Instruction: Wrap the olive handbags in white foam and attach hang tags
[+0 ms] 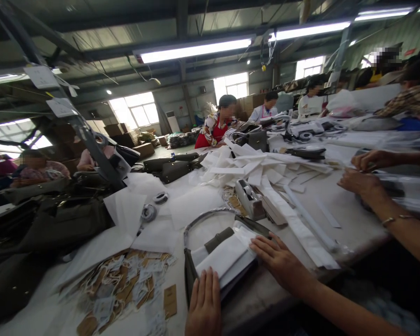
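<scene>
A dark olive handbag (188, 268) lies on the table in front of me, its wrapped handle (205, 213) arching away from me. White paper (227, 252) covers much of the bag. My left hand (206, 298) lies flat at the near left edge of the paper, fingers straight and together. At the right side, my right hand (283, 261) rests its outstretched fingers on the paper and the bag's edge. Neither hand is wrapped round anything. The underside of the bag is hidden.
Cardboard tags with strings (126, 284) lie left of the bag. Beyond it stand a tape dispenser (248, 198) and heaped white paper strips (259, 163). Olive bags (56, 224) pile up at left. A co-worker's hands (364, 177) work at right; other people sit farther back.
</scene>
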`<action>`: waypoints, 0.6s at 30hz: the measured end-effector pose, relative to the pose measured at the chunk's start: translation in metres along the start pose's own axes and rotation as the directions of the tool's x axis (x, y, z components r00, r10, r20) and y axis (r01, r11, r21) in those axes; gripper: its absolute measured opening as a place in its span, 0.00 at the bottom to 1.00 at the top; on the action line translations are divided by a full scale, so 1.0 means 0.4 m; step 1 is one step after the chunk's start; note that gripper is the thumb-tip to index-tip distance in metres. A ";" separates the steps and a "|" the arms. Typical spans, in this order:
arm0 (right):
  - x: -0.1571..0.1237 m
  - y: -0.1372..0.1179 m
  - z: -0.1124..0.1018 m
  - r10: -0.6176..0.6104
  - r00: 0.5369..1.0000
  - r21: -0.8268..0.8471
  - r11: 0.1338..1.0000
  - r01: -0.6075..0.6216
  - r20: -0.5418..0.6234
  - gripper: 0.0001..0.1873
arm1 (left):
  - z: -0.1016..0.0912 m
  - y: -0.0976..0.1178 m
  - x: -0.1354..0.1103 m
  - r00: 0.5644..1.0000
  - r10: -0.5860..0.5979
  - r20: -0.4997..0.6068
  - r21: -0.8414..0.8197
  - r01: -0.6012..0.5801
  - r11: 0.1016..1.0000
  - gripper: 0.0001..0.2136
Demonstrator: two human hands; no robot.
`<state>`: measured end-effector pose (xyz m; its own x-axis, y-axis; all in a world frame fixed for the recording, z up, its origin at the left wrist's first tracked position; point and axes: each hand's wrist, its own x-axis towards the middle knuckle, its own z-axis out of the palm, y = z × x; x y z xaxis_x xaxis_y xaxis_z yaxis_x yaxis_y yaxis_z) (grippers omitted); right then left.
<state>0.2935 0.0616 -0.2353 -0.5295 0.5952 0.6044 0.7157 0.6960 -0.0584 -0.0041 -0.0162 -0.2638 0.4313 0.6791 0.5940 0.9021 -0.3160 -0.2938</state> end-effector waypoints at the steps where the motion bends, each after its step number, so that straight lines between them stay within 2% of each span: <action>1: -0.005 -0.012 -0.006 0.051 0.999 0.070 0.996 -0.050 -0.011 0.28 | 0.009 -0.002 -0.004 1.000 0.004 0.005 -0.013 -0.003 1.000 0.23; 3: -0.020 -0.044 -0.018 0.230 0.973 0.268 0.938 -0.220 -0.006 0.19 | 0.025 -0.005 -0.014 1.000 0.011 -0.001 -0.053 -0.011 0.999 0.23; 4: -0.029 -0.064 -0.023 0.350 0.936 0.382 0.860 -0.340 0.043 0.14 | 0.031 -0.006 -0.019 1.000 0.008 -0.010 -0.077 -0.008 0.997 0.24; 5: -0.037 -0.085 -0.026 0.463 0.875 0.487 0.737 -0.469 0.141 0.12 | 0.035 -0.005 -0.024 1.000 -0.003 -0.020 -0.102 0.001 0.995 0.26; 6: -0.043 -0.107 -0.027 0.544 0.792 0.571 0.569 -0.591 0.277 0.11 | 0.037 -0.003 -0.027 0.999 -0.021 -0.027 -0.130 0.017 0.991 0.27; 8: -0.046 -0.146 -0.022 0.591 0.599 0.651 0.156 -0.743 0.541 0.14 | 0.033 0.003 -0.028 0.998 -0.057 -0.024 -0.184 0.052 0.982 0.30; 9: -0.044 -0.162 -0.017 0.577 0.520 0.665 -0.055 -0.745 0.630 0.17 | 0.028 0.006 -0.027 0.998 -0.067 -0.017 -0.204 0.062 0.977 0.31; 10: -0.038 -0.175 -0.011 0.561 0.465 0.673 -0.244 -0.698 0.685 0.20 | 0.022 0.008 -0.023 0.997 -0.072 -0.010 -0.219 0.068 0.973 0.31; 12: -0.024 -0.194 0.003 0.542 0.389 0.662 -0.526 -0.535 0.745 0.24 | 0.003 0.009 -0.015 0.997 -0.078 0.011 -0.235 0.078 0.969 0.31; 13: -0.016 -0.200 0.011 0.532 0.360 0.642 -0.621 -0.450 0.766 0.25 | -0.007 0.008 -0.011 0.997 -0.078 0.026 -0.235 0.082 0.969 0.30; 15: 0.002 -0.213 0.024 0.508 0.310 0.590 -0.746 -0.308 0.804 0.23 | -0.028 0.002 -0.007 0.995 -0.083 0.064 -0.224 0.095 0.970 0.29; 17: 0.021 -0.230 0.031 0.485 0.288 0.552 -0.801 -0.234 0.826 0.19 | -0.045 -0.004 -0.009 0.991 -0.100 0.088 -0.204 0.116 0.972 0.28; 18: 0.032 -0.241 0.031 0.474 0.305 0.548 -0.802 -0.237 0.826 0.17 | -0.051 -0.007 -0.012 0.989 -0.115 0.090 -0.199 0.131 0.971 0.28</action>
<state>0.2123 0.0070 -0.2318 -0.1984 0.8435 -0.4991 -0.6983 -0.4790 -0.5320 -0.0083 -0.0320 -0.2504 0.3215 0.7677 0.5543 0.9351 -0.3495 -0.0584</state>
